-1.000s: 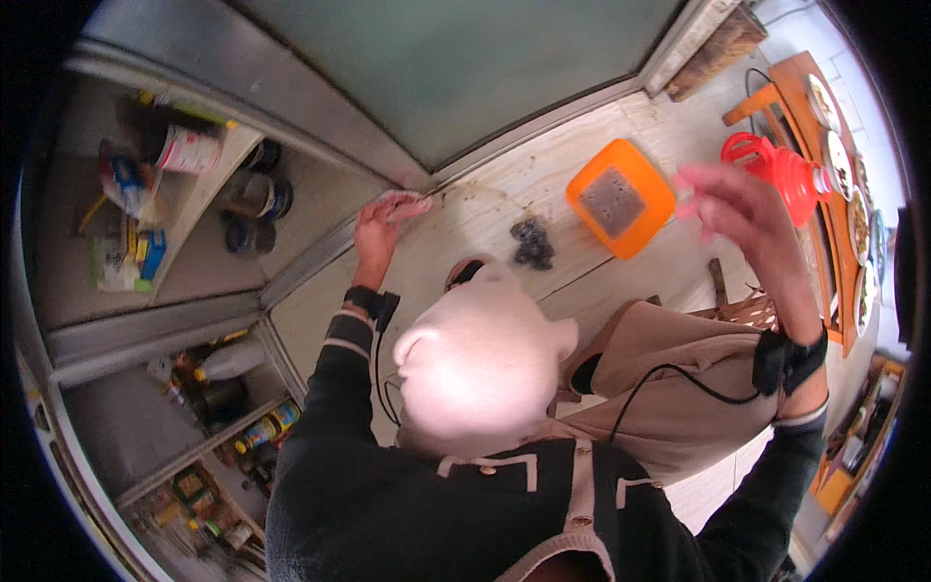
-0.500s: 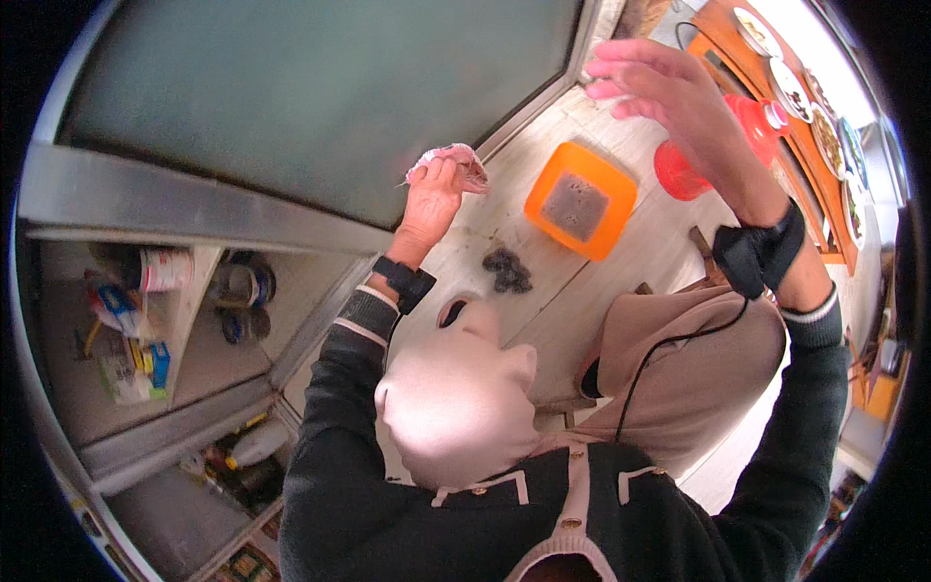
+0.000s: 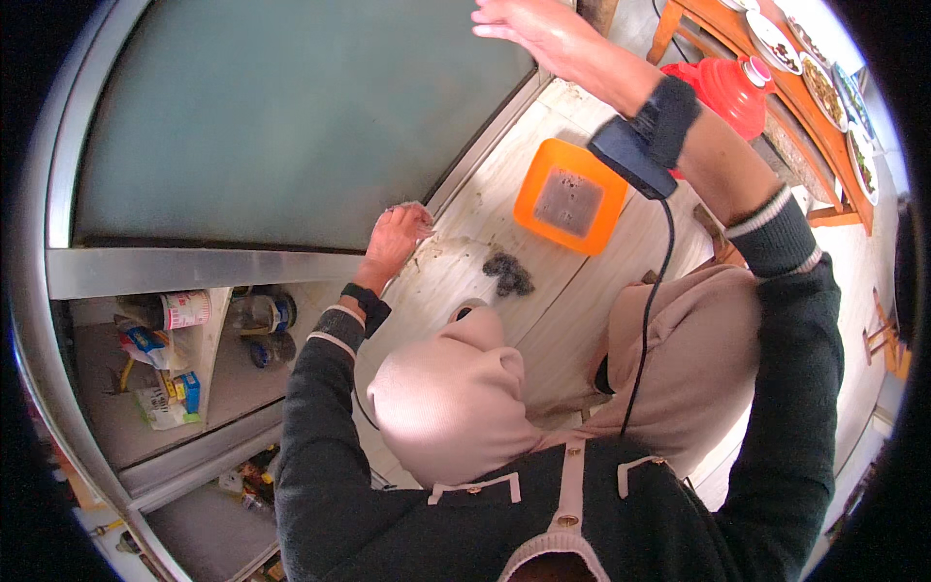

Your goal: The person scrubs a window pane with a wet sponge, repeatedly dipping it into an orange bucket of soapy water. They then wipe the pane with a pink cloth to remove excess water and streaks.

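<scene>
My left hand (image 3: 392,241) is closed on a pale pinkish cloth (image 3: 415,210), at the lower corner of a frosted glass door panel (image 3: 301,126) with a metal frame. Most of the cloth is hidden by the fingers. My right hand (image 3: 533,27) reaches to the top of the view, fingers stretched out and holding nothing, over the panel's upper right edge. Between my arms, on the floor, stands an orange basin (image 3: 525,206) of murky grey water. Nearer to me lies a dark, tangled clump (image 3: 508,274) like scouring wool.
A red plastic jug (image 3: 734,94) stands beyond my right forearm. Past it is a wooden table (image 3: 803,136) with several plates of food. At the left, open cabinet shelves (image 3: 208,359) hold jars and packets. A cable hangs from my right wrist.
My left hand has moved slightly left and nearer to me with the cloth, down to the panel's corner. My right hand has swung left and farther away, from beside the jug to over the panel edge.
</scene>
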Demonstrator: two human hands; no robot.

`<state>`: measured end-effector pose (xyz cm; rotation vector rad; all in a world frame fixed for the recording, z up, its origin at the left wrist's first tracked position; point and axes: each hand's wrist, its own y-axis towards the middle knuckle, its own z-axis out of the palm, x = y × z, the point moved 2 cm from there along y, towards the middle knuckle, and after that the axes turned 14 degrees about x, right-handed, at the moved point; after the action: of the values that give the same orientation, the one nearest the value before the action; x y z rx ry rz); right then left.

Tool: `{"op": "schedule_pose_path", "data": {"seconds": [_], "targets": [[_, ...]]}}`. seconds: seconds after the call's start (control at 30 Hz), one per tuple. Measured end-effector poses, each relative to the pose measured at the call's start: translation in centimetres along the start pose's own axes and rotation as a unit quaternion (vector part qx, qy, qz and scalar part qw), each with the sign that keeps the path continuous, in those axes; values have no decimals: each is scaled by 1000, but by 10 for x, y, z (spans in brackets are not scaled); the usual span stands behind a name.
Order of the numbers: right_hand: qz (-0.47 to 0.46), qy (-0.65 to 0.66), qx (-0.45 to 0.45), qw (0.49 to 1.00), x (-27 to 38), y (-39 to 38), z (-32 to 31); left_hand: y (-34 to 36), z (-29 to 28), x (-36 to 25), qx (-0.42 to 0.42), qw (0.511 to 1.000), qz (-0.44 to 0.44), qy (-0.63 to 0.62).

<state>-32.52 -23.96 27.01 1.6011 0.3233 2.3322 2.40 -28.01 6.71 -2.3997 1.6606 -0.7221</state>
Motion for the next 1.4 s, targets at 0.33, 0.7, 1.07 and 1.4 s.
{"op": "schedule_pose_path", "data": {"seconds": [0.33, 0.7, 1.07, 1.4], "targets": [[-24, -391, -95, 915, 22, 14, 23, -64, -5, 1, -106, 987, 28, -113], [47, -475, -84, 875, -1, 43, -30, -111, 8, 1, -8, 997, -33, -65], [-33, -453, -44, 890, -11, 54, -29, -53, -58, -21, -69, 982, -92, -150], [-62, -353, 33, 933, 1, 42, -35, 210, -124, -57, -240, 950, 181, 86]]}}
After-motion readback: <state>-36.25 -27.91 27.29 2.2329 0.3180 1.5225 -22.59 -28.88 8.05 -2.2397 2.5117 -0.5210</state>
